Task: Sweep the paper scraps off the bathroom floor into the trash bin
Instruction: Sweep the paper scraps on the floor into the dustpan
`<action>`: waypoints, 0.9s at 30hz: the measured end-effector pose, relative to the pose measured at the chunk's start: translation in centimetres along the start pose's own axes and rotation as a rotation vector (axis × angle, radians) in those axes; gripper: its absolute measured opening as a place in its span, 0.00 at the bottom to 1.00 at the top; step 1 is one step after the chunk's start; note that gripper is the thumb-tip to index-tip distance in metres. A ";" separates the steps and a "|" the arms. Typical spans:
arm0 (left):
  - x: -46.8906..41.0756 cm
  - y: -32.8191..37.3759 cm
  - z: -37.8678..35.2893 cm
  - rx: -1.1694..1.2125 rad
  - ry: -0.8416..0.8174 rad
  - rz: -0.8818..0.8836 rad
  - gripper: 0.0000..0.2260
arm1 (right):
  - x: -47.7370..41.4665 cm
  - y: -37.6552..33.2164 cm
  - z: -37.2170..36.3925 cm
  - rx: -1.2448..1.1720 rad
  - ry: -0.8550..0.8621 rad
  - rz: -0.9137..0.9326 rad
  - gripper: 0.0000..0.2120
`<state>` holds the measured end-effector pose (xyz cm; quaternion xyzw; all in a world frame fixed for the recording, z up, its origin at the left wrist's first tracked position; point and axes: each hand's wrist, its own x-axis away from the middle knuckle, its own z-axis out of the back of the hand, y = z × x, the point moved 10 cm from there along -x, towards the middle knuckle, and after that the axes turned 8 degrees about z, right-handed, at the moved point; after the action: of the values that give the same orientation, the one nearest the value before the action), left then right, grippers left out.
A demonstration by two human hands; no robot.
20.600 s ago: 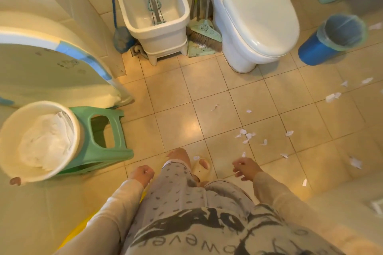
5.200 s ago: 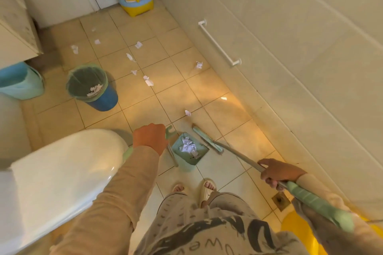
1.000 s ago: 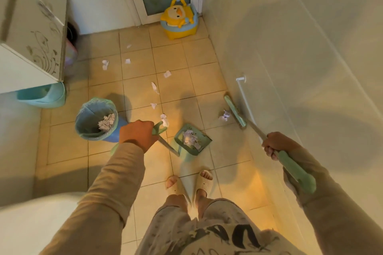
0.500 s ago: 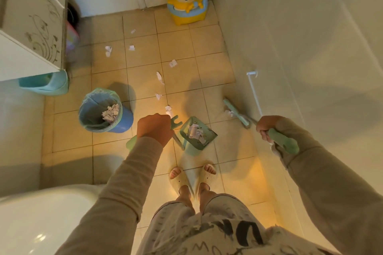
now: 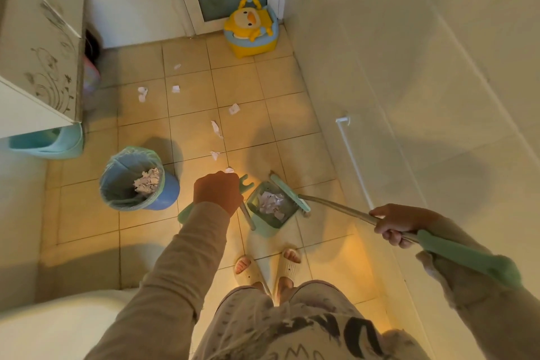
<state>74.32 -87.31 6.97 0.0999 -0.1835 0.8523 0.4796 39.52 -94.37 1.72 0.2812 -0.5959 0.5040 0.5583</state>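
Observation:
My left hand (image 5: 218,193) grips the handle of a green dustpan (image 5: 270,209) that stands on the tiles just ahead of my feet, with white scraps piled inside. My right hand (image 5: 397,223) holds the metal shaft of a green broom (image 5: 290,193), whose head lies across the pan's far rim. A blue trash bin (image 5: 137,180) with a green liner stands to the left of the pan and holds crumpled paper. Several paper scraps (image 5: 215,128) lie scattered on the floor beyond the pan, toward the door.
A yellow duck potty (image 5: 251,28) sits by the door at the far end. A white cabinet (image 5: 38,50) and a teal basin (image 5: 48,142) stand at left. The toilet (image 5: 58,327) is at lower left. A tiled wall with a white rail (image 5: 352,155) runs along the right.
The broom head has swung left from the floor by the wall onto the dustpan's rim. My right hand has pulled back and to the right along the shaft. The left hand holds still.

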 end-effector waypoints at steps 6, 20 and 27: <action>0.3 0.2 -0.2 0.013 0.016 -0.019 0.11 | -2.0 -1.8 -2.5 0.200 0.148 0.068 0.03; 0.5 -1.5 -0.6 0.070 0.024 -0.011 0.10 | -2.1 2.8 -7.0 -0.232 0.076 0.000 0.22; 1.4 -7.2 -2.9 0.195 -0.111 0.212 0.15 | -3.2 -2.9 -2.6 -0.036 0.094 0.117 0.16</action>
<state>79.73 -81.63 6.41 0.1731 -0.1356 0.9050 0.3641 43.78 -93.66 -0.82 0.2115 -0.5934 0.5378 0.5603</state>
